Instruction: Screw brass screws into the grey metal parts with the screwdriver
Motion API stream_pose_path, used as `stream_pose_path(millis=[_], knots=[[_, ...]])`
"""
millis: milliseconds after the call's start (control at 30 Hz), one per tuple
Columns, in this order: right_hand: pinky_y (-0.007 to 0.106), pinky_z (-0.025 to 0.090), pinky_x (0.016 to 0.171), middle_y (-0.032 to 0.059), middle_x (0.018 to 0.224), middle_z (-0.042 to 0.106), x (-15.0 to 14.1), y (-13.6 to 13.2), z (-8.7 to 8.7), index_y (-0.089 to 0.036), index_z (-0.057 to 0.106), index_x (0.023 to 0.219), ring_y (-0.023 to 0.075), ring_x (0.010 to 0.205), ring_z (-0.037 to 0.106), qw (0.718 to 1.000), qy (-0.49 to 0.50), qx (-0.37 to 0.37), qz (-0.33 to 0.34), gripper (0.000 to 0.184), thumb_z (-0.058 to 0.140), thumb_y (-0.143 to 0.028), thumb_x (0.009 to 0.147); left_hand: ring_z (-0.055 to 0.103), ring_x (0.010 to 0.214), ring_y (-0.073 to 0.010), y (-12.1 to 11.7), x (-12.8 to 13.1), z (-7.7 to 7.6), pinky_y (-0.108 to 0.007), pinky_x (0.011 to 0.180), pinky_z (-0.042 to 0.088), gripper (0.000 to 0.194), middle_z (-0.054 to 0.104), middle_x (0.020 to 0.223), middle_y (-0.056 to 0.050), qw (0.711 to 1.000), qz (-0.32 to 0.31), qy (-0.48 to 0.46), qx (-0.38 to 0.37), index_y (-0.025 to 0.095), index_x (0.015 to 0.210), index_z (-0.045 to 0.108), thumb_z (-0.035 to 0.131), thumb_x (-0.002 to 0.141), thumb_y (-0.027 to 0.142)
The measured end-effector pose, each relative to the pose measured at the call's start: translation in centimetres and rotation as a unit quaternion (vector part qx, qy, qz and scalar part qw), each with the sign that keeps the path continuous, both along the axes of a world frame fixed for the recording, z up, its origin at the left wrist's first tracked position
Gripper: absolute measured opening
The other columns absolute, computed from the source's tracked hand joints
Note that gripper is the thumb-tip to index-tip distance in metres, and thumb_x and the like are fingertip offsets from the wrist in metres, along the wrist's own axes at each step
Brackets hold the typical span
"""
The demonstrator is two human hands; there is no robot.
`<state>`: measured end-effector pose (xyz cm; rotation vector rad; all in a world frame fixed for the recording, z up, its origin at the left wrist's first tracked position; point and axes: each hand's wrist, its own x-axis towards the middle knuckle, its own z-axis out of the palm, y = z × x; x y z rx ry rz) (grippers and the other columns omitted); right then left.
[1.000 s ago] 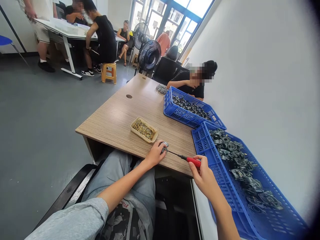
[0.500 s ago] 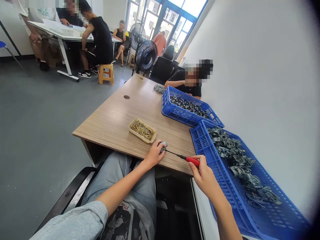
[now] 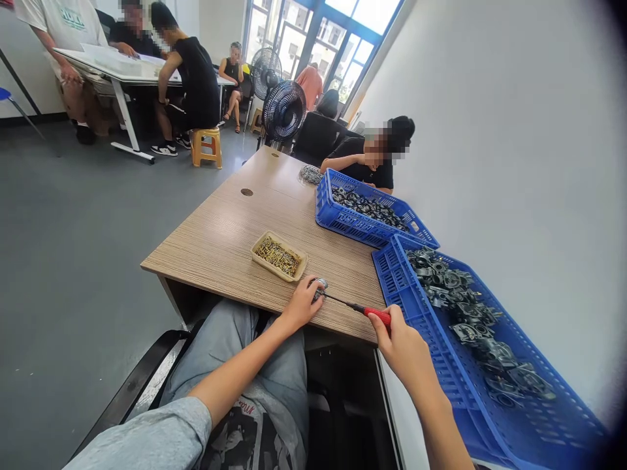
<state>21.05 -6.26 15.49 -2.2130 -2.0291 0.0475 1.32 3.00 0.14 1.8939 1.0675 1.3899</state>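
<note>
We find the metal part (image 3: 320,285) on the desk (image 3: 210,225), pinched in the left hand's (image 3: 301,303) fingers; likely rigid, dense (perhaps slick), best gripped by its rim. The right hand's (image 3: 402,341) fingers wrap the red-handled screwdriver (image 3: 377,316), tip at the part.

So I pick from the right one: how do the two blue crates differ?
The near crate holds bulky metal parts; the far crate holds smaller-looking, darker pieces. The near crate shows bare floor at its near end, while the far crate's pieces cover most of its floor. Both are blue, open-topped and slotted.
</note>
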Motion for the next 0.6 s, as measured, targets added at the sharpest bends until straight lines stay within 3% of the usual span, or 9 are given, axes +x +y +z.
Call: stream_pose_path(millis=[67,233,433,600], knots=[[0.028,0.032,0.057,0.0032,0.072,0.064,0.00,-0.05,0.14,-0.025,0.045,0.099,0.0252,0.064,0.063,1.000,0.001,-0.010,0.002,0.034,0.034,-0.057,0.102,0.050,0.130,-0.0250,0.00,0.02,0.06,-0.042,0.114,0.042,0.022,0.051,0.132,-0.009,1.000,0.000,-0.001,-0.001,0.022,0.114,0.060,0.059,0.093,0.017],[0.029,0.042,0.065,0.0074,0.098,0.069,0.29,-0.07,0.14,-0.025,0.040,0.116,0.0241,0.077,0.067,0.985,0.130,0.004,0.109,0.029,0.037,-0.050,0.102,0.051,0.128,-0.0252,-0.14,-0.08,0.50,-0.042,0.113,0.043,0.021,0.052,0.132,-0.010,1.000,-0.002,-0.004,-0.001,0.022,0.113,0.060,0.059,0.093,0.016],[0.028,0.031,0.057,0.0028,0.071,0.064,-0.25,0.02,0.14,-0.025,0.045,0.099,0.0257,0.064,0.065,1.000,-0.003,0.004,0.002,0.034,0.033,-0.056,0.103,0.051,0.129,-0.0253,-0.14,-0.12,0.57,-0.043,0.113,0.043,0.021,0.052,0.132,-0.009,1.000,0.000,-0.002,-0.002,0.022,0.113,0.060,0.059,0.093,0.016],[0.030,0.044,0.069,0.0060,0.100,0.069,-0.11,0.11,0.48,-0.026,0.041,0.116,0.0231,0.079,0.067,0.986,0.133,0.000,0.101,0.030,0.037,-0.053,0.103,0.050,0.130,-0.0247,-0.14,-0.10,0.50,-0.042,0.115,0.042,0.021,0.052,0.133,-0.009,1.000,0.001,-0.004,0.001,0.022,0.114,0.059,0.059,0.093,0.016]])
